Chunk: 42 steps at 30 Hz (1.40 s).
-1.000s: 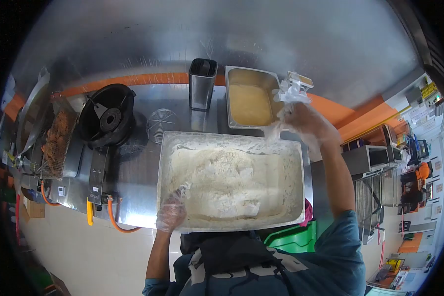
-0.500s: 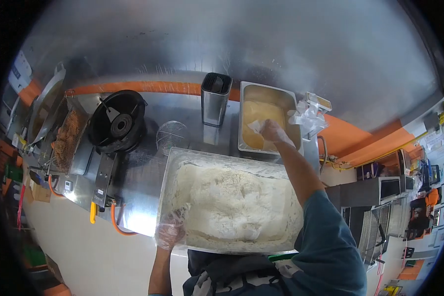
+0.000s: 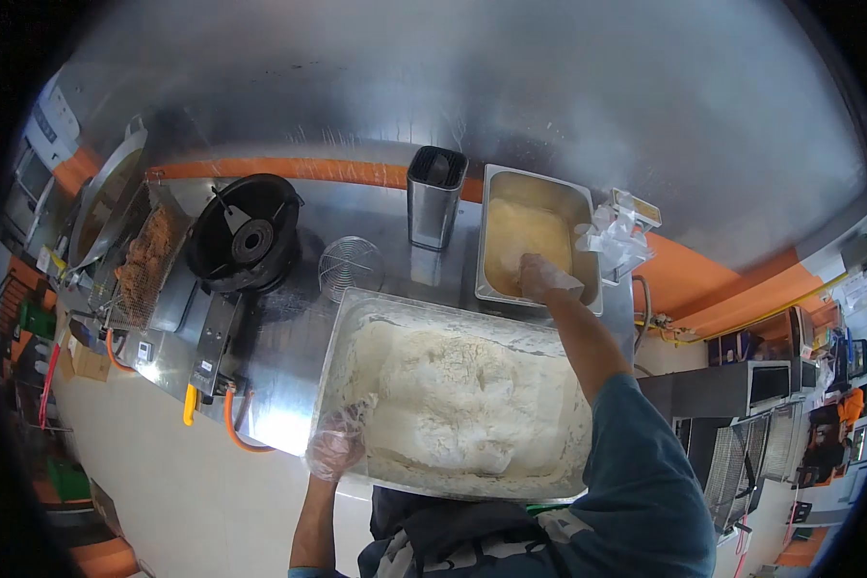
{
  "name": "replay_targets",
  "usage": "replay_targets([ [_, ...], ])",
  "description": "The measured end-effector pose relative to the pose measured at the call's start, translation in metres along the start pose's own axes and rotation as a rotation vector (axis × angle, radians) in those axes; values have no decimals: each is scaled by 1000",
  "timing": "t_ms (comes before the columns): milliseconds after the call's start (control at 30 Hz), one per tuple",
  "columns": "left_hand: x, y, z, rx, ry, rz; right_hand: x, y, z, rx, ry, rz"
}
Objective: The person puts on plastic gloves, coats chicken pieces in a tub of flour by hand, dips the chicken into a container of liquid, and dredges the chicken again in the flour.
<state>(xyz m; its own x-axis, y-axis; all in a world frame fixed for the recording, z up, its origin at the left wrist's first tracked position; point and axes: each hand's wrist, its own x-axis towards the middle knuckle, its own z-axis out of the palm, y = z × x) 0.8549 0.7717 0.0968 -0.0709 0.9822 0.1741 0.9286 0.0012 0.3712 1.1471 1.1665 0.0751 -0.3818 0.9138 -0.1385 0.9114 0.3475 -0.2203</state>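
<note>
A large metal tray (image 3: 332,337) full of white flour (image 3: 453,395) lies in front of me, with lumps under the flour's surface. My left hand (image 3: 337,448), in a clear plastic glove, grips the tray's left rim near its front corner. Behind the tray stands a deep steel pan (image 3: 492,207) of yellowish batter (image 3: 532,231). Into its near side reaches my right hand (image 3: 549,279), also gloved. Its fingertips dip into the batter, so they and anything in them are hidden.
A black round pot (image 3: 246,231) on a burner and a wire basket of fried food (image 3: 146,255) stand at left. A coiled wire rack (image 3: 350,268) and a steel knife block (image 3: 437,197) sit behind the tray. Crumpled plastic gloves (image 3: 615,236) hang right of the pan.
My right hand has moved toward the pan's near side and its fingers now point down into the batter. My left hand stays at the tray's rim. The view has shifted slightly.
</note>
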Motion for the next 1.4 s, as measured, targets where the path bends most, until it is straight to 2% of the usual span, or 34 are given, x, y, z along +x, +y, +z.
replay_targets([
  [67,-4,-4,7,-7,-138,-114,18,15,17,-329,21,-226],
  [200,-16,-22,28,-26,-178,-68,39,23,-15,-792,-68,-565],
  [300,-2,-12,12,-110,-118,-16,21,-18,-83,-390,4,-232],
  [367,9,5,-10,-123,-20,106,67,37,-49,104,235,-288],
  [433,6,14,-20,-109,-81,-61,70,34,-56,214,283,-243],
  [467,3,15,-22,-101,-115,-144,41,-2,-92,75,221,-169],
  [500,-1,11,-18,-104,-101,-114,19,-26,-115,-63,159,-93],
  [600,-6,-9,10,-197,-48,-62,4,-38,-125,-49,318,-129],
  [700,-8,-14,13,-285,-2,-51,13,-40,-121,-219,265,-69],
  [767,-3,0,-2,-135,13,-18,39,-18,-110,-423,186,-271],
  [833,2,1,-7,-179,-48,-83,31,-13,-99,-476,207,-377],
  [867,0,2,-8,-204,-86,-127,14,-27,-107,-433,268,-388],
  [933,1,6,-17,-234,-74,-138,-29,-71,-134,-261,224,-298],
  [1000,2,4,-17,-232,-6,-110,-82,-135,-170,-16,39,-87],
  [1067,0,2,-12,-203,101,-53,-109,-156,-168,-54,172,-152],
  [1167,-5,-1,-12,-250,-34,-243,-139,-178,-152,388,-62,-157],
  [1233,-8,-2,-8,-269,20,-242,-172,-201,-149,398,-118,-305],
  [1300,-4,7,-17,-308,112,-244,-167,-184,-70,499,-17,-521],
  [1367,0,5,-15,-378,155,-169,-177,-184,-36,392,-317,-382],
  [1400,1,3,-15,-411,178,-136,-185,-178,-17,252,-280,-384],
])
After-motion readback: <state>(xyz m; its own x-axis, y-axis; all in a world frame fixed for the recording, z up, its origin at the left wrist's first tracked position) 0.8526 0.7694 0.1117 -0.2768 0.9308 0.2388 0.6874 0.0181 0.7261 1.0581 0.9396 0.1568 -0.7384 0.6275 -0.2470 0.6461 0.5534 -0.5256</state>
